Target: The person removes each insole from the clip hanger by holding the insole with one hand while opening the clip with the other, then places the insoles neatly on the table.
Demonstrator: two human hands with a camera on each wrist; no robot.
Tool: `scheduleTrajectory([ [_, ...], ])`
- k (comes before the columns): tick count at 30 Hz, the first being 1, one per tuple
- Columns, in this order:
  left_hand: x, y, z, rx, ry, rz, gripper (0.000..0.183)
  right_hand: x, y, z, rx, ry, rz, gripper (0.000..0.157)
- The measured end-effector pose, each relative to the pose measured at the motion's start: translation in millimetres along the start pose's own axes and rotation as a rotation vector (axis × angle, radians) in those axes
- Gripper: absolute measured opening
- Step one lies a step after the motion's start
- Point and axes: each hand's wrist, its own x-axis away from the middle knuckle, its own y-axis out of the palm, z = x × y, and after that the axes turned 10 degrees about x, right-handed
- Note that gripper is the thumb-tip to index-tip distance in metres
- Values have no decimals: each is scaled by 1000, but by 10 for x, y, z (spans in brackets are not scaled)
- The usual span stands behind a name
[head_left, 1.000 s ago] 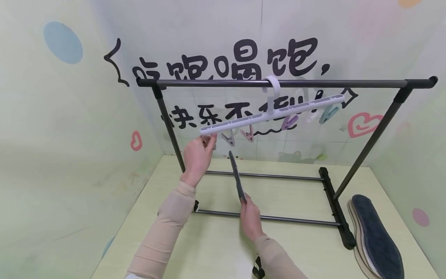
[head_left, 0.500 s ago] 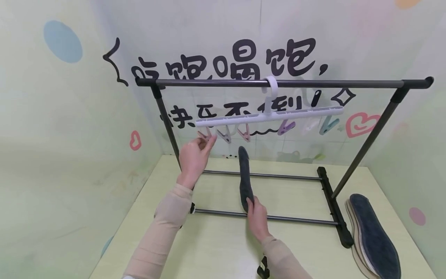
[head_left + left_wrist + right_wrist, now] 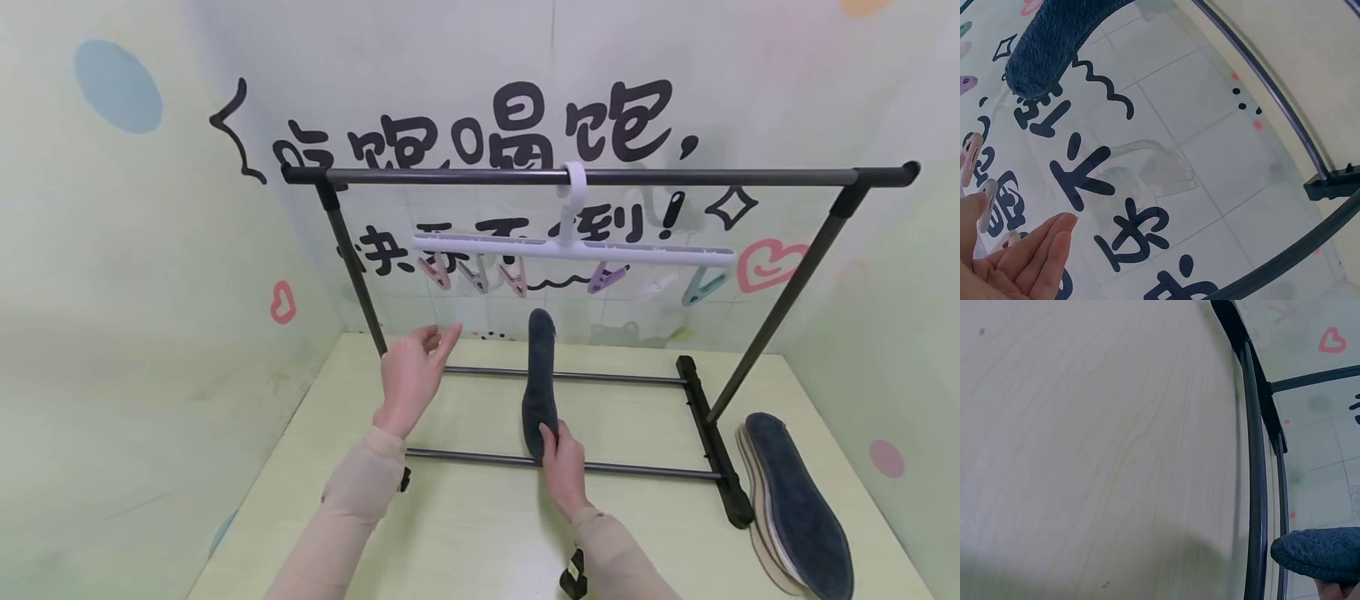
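Observation:
My right hand (image 3: 564,471) pinches the lower end of a dark blue, fuzzy insole (image 3: 540,383), held upright in front of the rack. The insole's pile shows in the left wrist view, at the top left, and one end of the insole (image 3: 1319,550) is visible in the right wrist view. Below the left end of a pale lilac clip hanger (image 3: 510,244), my left hand (image 3: 411,375) is raised and holds nothing, its fingers loosely bent. A pink clip (image 3: 437,272) hangs just above that hand, apart from it. Beside it are a grey clip (image 3: 474,275) and another pink clip (image 3: 514,277).
The hanger hooks over the top bar (image 3: 712,177) of a black metal rack. Farther right hang a purple clip (image 3: 604,277), a whitish clip (image 3: 656,287) and a teal clip (image 3: 702,287). Stacked insoles (image 3: 798,508) lie on the table (image 3: 465,533) at right.
My left hand has let go of the leftmost pink clip and dropped lower. The hanger's left end has swung up. The insole has turned its broad side toward the head camera and moved slightly right.

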Motion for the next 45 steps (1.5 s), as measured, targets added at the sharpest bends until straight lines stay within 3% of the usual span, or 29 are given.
scheduleTrajectory([
  [6,150,38,-112,9,-20,-7,67,-3,-87,59,-21,-3,-16,20],
  [15,377,101,-295,6,-23,-63,60,8,-376,217,-80,-15,-142,24],
  [26,653,83,-465,17,-94,-96,66,133,-678,419,-40,2,-126,26],
  [35,811,126,-501,-10,-111,-110,60,173,-898,532,-30,106,-171,27],
  [45,1032,129,-556,-2,-138,-113,58,276,-1260,753,107,171,-76,26],
])
